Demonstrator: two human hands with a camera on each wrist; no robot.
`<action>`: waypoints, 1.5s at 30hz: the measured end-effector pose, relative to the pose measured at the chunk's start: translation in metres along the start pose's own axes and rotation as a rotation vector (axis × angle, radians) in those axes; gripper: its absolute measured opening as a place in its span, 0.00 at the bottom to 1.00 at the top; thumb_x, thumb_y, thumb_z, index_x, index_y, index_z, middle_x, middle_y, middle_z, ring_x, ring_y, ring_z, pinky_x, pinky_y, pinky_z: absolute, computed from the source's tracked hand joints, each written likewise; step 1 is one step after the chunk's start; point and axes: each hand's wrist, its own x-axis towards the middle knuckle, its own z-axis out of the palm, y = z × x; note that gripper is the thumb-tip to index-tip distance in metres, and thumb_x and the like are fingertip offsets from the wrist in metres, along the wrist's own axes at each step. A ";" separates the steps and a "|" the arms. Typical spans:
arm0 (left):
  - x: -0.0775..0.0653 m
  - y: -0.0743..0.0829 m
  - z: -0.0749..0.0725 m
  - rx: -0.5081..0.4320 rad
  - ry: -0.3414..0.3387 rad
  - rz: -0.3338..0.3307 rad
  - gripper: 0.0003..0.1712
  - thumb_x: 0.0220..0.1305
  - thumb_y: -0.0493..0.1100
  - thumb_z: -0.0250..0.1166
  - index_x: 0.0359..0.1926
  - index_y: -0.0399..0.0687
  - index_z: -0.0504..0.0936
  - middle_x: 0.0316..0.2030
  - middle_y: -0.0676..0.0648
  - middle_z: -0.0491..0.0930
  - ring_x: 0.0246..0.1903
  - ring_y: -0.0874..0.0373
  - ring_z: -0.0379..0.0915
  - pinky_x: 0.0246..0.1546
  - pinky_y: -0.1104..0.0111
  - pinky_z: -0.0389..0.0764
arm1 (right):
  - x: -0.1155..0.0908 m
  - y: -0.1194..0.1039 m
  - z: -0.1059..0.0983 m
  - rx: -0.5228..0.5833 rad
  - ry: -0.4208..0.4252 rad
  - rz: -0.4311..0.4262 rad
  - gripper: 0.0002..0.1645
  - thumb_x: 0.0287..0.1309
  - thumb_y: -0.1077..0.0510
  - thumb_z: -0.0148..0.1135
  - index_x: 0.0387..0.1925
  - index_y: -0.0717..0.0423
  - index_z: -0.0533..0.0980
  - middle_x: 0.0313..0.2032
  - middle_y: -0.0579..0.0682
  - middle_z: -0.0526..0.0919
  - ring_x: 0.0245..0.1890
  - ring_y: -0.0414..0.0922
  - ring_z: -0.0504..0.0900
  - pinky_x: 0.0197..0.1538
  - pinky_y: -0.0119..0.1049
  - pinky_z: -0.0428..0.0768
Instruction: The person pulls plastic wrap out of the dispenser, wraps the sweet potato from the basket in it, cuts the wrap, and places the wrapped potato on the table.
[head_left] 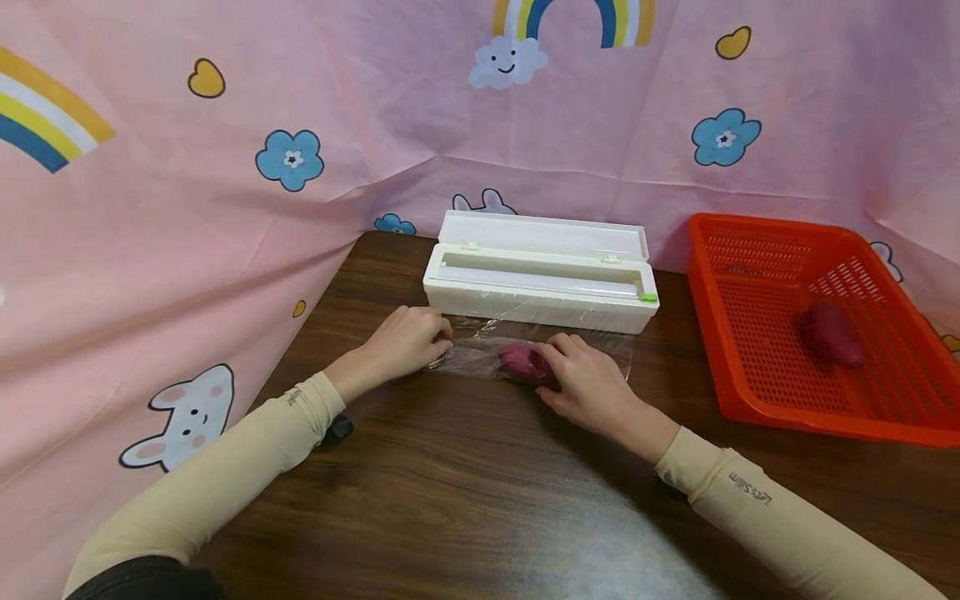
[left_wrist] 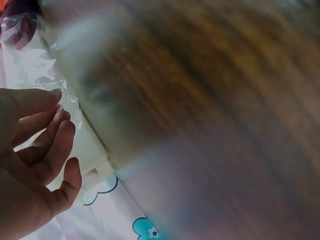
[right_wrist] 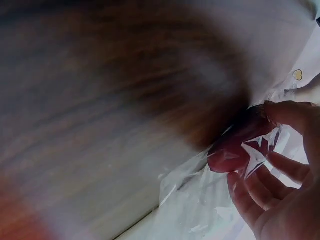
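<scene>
The purple piece point(head_left: 517, 359), with clear film point(head_left: 477, 358) about it, lies on the table point(head_left: 450, 475) just before the white box point(head_left: 465, 297), held between the thumb and fingers of the right hand point(head_left: 588, 385), while the left hand point(head_left: 408, 340) pinches the film's left end. Drawing that end taut and level (slack film tends to cling to itself) should help it lie smoothly, with only light pressure from the right.

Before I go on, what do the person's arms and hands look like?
The left hand and right hand are bare. Cream sleeves cover both forearms, dark lettering near each wrist; the right reads roughly "LetsSlim". Black fabric shows near the left elbow, and a small black piece under the left wrist.
</scene>
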 end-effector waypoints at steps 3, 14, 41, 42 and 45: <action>0.000 0.005 -0.005 -0.028 0.030 -0.029 0.04 0.63 0.40 0.69 0.35 0.46 0.89 0.30 0.50 0.84 0.28 0.59 0.76 0.31 0.62 0.79 | 0.000 -0.001 0.001 0.008 0.005 0.015 0.32 0.49 0.50 0.79 0.56 0.57 0.79 0.48 0.52 0.85 0.48 0.50 0.83 0.44 0.47 0.85; 0.008 0.041 -0.007 -0.188 -0.088 -0.003 0.23 0.63 0.44 0.69 0.57 0.37 0.82 0.43 0.43 0.85 0.38 0.54 0.76 0.40 0.59 0.80 | 0.002 -0.003 0.001 0.018 0.028 0.010 0.33 0.50 0.51 0.78 0.56 0.58 0.77 0.49 0.53 0.87 0.50 0.51 0.83 0.46 0.47 0.85; 0.025 0.066 0.017 -0.279 -0.175 0.036 0.31 0.60 0.52 0.76 0.61 0.45 0.81 0.51 0.46 0.84 0.49 0.56 0.80 0.51 0.59 0.81 | 0.002 -0.006 0.002 0.072 0.033 0.029 0.31 0.51 0.51 0.78 0.56 0.56 0.79 0.51 0.52 0.84 0.51 0.50 0.82 0.48 0.47 0.85; 0.025 0.066 0.017 -0.274 -0.174 0.039 0.31 0.60 0.53 0.76 0.60 0.45 0.81 0.50 0.46 0.84 0.49 0.55 0.80 0.50 0.59 0.82 | 0.000 -0.006 0.000 0.077 0.040 0.042 0.31 0.51 0.50 0.78 0.55 0.56 0.79 0.51 0.52 0.84 0.52 0.50 0.81 0.49 0.48 0.85; 0.026 0.064 0.017 -0.246 -0.172 0.039 0.31 0.59 0.54 0.76 0.59 0.44 0.82 0.48 0.46 0.85 0.47 0.56 0.80 0.48 0.61 0.81 | -0.008 -0.004 -0.008 0.083 0.075 0.080 0.29 0.49 0.52 0.79 0.52 0.56 0.80 0.50 0.54 0.83 0.51 0.52 0.81 0.51 0.49 0.83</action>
